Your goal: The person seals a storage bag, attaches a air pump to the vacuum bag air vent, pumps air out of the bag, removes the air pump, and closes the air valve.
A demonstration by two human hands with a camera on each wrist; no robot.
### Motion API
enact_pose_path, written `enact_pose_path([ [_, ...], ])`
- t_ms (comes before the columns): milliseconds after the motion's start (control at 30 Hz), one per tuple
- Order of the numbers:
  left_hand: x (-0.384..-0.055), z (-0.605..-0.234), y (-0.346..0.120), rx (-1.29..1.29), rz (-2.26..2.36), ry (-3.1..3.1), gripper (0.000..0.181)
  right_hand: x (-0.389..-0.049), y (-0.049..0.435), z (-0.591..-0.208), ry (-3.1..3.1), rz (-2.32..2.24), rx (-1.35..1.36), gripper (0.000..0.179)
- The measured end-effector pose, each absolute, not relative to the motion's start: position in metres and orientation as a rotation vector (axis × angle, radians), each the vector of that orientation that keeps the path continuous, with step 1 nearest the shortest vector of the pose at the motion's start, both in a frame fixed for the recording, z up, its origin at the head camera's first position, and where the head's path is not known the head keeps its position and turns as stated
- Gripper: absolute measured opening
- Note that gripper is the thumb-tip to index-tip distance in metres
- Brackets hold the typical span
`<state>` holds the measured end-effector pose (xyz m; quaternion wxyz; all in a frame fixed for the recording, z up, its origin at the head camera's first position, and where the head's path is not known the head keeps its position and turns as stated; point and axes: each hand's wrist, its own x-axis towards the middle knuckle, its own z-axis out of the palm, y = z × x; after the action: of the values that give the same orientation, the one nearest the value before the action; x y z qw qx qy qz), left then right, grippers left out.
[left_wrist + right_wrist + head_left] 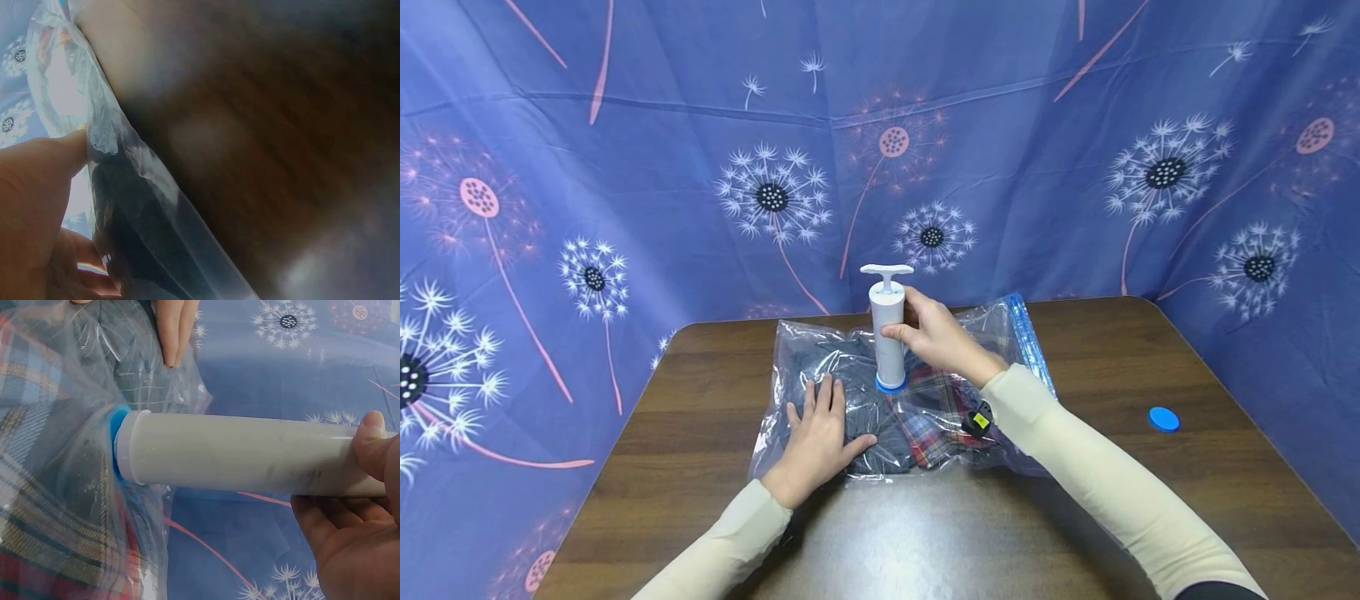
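Right hand (pixel 934 333) grips white pump (pixel 890 343), apparently keeping it upright on blue ring (pixel 891 387); left hand (pixel 817 435), fingers extended, rests on clear bag (pixel 787 346), seemingly to steady it.

The pump (pixel 888 354) obstructs passage between the hands (pixel 822 437) (pixel 938 336).

left fingers (pixel 824 395) straight, right fingers (pixel 317 524) curled

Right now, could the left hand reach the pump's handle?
Probably yes: the left hand holds nothing and rests on the bag near the pump, whose handle sticks up clear above the right hand.
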<state>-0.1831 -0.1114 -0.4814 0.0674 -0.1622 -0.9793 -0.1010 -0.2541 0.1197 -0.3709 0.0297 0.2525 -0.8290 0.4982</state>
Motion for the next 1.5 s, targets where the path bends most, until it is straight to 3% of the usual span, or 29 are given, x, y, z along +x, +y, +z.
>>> enact_pose_path([
  [400, -0.184, -0.474, -0.112, -0.515, -0.249, -2.976, 0.106, -0.253, 0.122, -0.372, -2.548, 1.578, 0.737, 0.065],
  [767, -0.202, -0.428, -0.101, -0.542, -0.35, -2.997, 0.092, -0.254, 0.124, -0.368, -2.587, 1.612, 0.792, 0.065],
  [1067, -0.226, -0.407, -0.078, -0.634, -0.931, -2.846, 0.091, -0.255, 0.121, -0.369, -2.602, 1.599, 0.834, 0.067],
  [1500, -0.242, -0.425, -0.052, -0.581, -1.513, -2.598, 0.059, -0.255, 0.122, -0.369, -2.598, 1.635, 0.844, 0.066],
])
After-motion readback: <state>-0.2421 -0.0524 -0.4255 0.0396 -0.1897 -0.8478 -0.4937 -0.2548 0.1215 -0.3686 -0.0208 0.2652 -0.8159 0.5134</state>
